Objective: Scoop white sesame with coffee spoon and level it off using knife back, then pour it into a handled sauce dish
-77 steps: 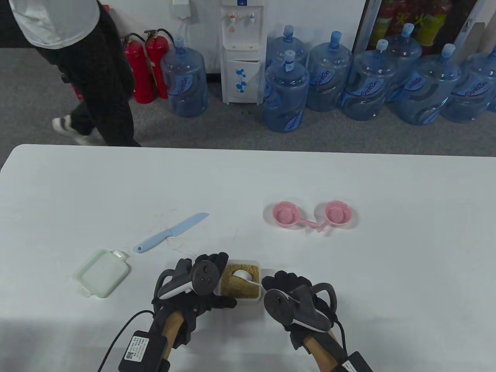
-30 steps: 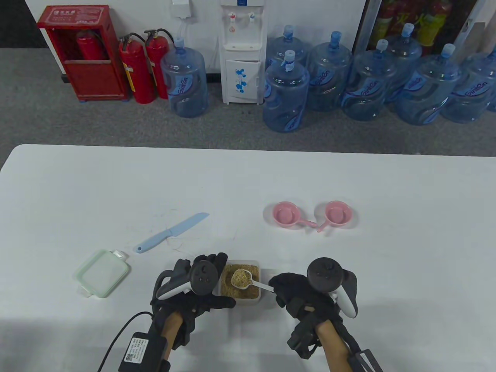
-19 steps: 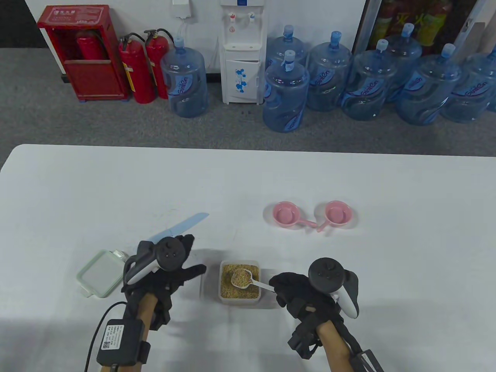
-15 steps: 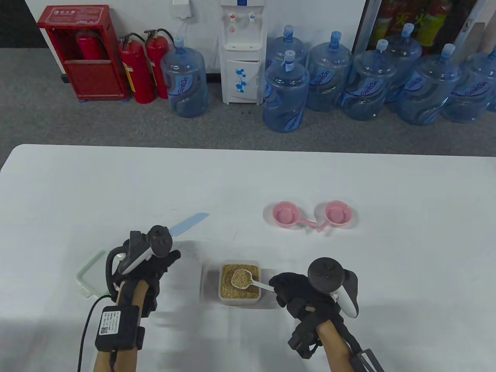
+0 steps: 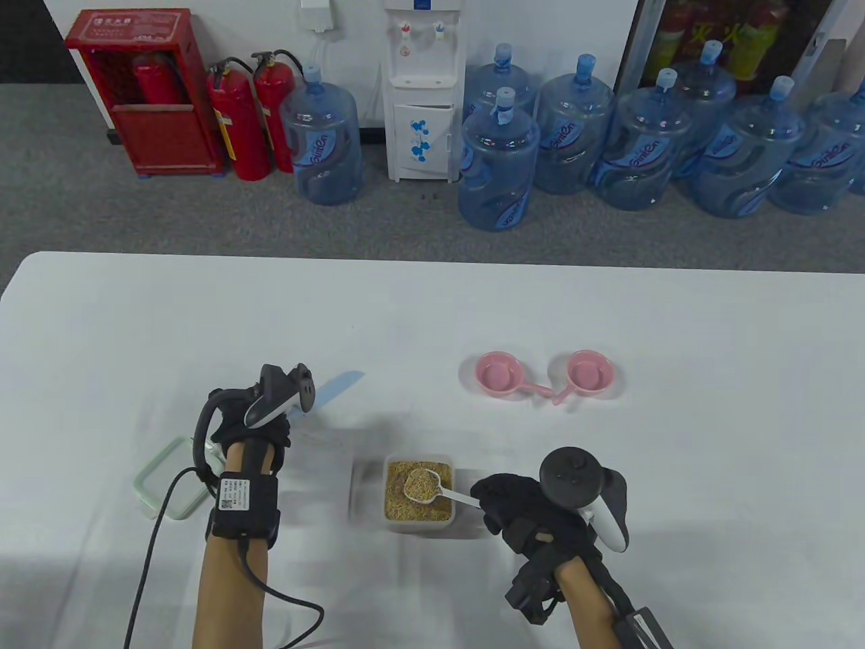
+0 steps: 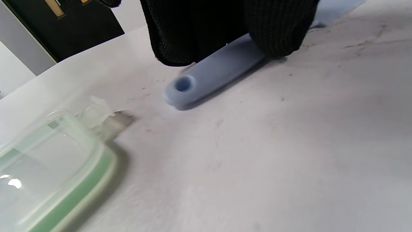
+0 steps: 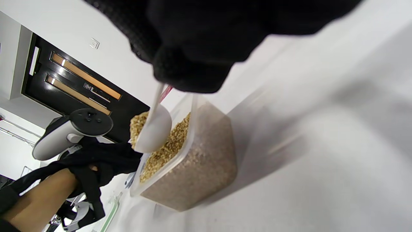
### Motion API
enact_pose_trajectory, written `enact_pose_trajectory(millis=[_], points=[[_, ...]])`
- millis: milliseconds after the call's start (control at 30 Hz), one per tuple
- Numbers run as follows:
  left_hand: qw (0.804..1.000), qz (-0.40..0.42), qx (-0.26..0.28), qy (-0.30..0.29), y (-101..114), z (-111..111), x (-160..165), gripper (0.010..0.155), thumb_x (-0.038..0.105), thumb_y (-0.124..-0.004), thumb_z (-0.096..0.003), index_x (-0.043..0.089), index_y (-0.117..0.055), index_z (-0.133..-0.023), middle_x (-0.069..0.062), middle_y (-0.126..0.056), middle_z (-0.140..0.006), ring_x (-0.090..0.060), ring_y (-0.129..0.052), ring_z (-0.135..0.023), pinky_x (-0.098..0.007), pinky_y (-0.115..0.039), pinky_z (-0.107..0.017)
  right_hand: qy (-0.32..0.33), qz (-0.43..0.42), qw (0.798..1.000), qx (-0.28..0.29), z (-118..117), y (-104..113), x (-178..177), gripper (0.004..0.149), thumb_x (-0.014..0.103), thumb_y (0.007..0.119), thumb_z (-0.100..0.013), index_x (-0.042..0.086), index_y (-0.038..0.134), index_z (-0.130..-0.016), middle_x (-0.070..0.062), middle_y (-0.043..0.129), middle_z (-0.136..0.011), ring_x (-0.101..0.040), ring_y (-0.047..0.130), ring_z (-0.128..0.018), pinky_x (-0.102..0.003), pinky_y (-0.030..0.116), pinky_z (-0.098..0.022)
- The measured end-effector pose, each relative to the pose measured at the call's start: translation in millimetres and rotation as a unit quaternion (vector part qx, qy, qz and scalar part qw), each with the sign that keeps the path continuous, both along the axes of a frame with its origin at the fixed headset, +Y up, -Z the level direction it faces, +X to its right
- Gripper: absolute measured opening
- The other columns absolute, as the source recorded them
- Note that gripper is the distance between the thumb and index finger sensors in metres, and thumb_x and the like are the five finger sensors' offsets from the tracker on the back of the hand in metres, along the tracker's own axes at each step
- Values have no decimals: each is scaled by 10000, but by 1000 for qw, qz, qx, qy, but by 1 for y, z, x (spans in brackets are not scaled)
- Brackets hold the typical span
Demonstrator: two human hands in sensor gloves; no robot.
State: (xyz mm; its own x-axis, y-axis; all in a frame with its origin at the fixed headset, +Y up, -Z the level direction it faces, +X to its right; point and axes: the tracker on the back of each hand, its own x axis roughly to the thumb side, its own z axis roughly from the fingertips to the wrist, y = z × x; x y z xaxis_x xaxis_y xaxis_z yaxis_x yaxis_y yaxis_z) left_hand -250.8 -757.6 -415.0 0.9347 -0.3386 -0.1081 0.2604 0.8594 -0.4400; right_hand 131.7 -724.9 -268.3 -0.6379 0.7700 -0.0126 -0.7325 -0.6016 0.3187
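Sesame (image 5: pixel 419 503) fills a clear box (image 5: pixel 420 524) near the front edge of the white table (image 5: pixel 608 304); over it the right hand (image 5: pixel 524 517) pinches the handle of a white spoon (image 5: pixel 426 487) heaped with seeds. Further left, the left hand (image 5: pixel 246 422) covers the handle of a blue knife (image 5: pixel 341 385), beside a green lid (image 5: pixel 165 480). Two pink handled dishes (image 5: pixel 500 374) sit well behind the box. Blue jugs (image 5: pixel 321 145) on the floor carry writing too small to read surely.

Left wrist view: gloved fingers (image 6: pixel 276 29) press on the knife handle (image 6: pixel 212 72), which lies flat; whether they curl round it, I cannot tell.

Right wrist view: fingers (image 7: pixel 190 69) clamp the spoon handle; its bowl (image 7: pixel 154 130) hangs above the box (image 7: pixel 193 161).
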Motion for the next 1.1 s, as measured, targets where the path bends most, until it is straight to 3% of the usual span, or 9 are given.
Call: enact_pose_trajectory(millis=[133, 333, 567, 733, 933, 1100], points=[[1000, 0, -29, -7, 1, -7, -1, 534, 426, -800, -545, 273, -652, -1035, 61, -792, -1001, -250, -858, -981, -643, -399, -838, 2, -5, 1000, -1, 0, 0, 0, 407, 255, 725, -571, 77, 864, -909, -134, 1008, -552, -85, 929, -219, -321, 848, -192], [994, 70, -87, 8, 1, -8, -7, 509, 427, -758, -561, 254, -629, -1022, 34, -769, -969, -252, -843, -944, -668, -356, -836, 10, -18, 1000, -10, -1, -1, 0, 407, 257, 723, -574, 81, 861, -914, -132, 1005, -559, -84, 928, -225, -321, 848, -197], [998, 47, -2, -30, 5, 9, 3, 473, 409, -756, -565, 259, -673, -1005, 43, -810, -925, -239, -881, -882, -668, -397, -829, 4, -16, 1000, -8, -1, -1, 3, 407, 257, 723, -574, 82, 859, -916, -133, 1004, -560, -84, 928, -223, -321, 848, -198], [991, 81, 68, -86, 32, 36, 22, 457, 415, -705, -586, 265, -645, -1014, 37, -783, -931, -237, -859, -886, -674, -395, -826, 1, -12, 1000, -6, -1, 0, 3, 409, 257, 725, -573, 78, 860, -915, -134, 1004, -560, -86, 927, -225, -322, 848, -198], [960, 173, 153, -159, 72, 95, 52, 439, 424, -707, -593, 267, -674, -1001, 18, -800, -899, -244, -874, -843, -666, -423, -822, -2, -9, 1000, -5, -1, 0, 5, 408, 257, 725, -574, 78, 860, -915, -136, 1003, -559, -86, 927, -225, -322, 847, -197], [928, 254, 147, -230, 75, 145, 83, 426, 428, -702, -597, 280, -689, -997, 15, -811, -891, -253, -880, -834, -662, -438, -821, -7, -7, 1000, -4, 0, 1, 6, 407, 257, 725, -574, 79, 861, -914, -136, 1004, -559, -87, 927, -225, -323, 847, -197]])
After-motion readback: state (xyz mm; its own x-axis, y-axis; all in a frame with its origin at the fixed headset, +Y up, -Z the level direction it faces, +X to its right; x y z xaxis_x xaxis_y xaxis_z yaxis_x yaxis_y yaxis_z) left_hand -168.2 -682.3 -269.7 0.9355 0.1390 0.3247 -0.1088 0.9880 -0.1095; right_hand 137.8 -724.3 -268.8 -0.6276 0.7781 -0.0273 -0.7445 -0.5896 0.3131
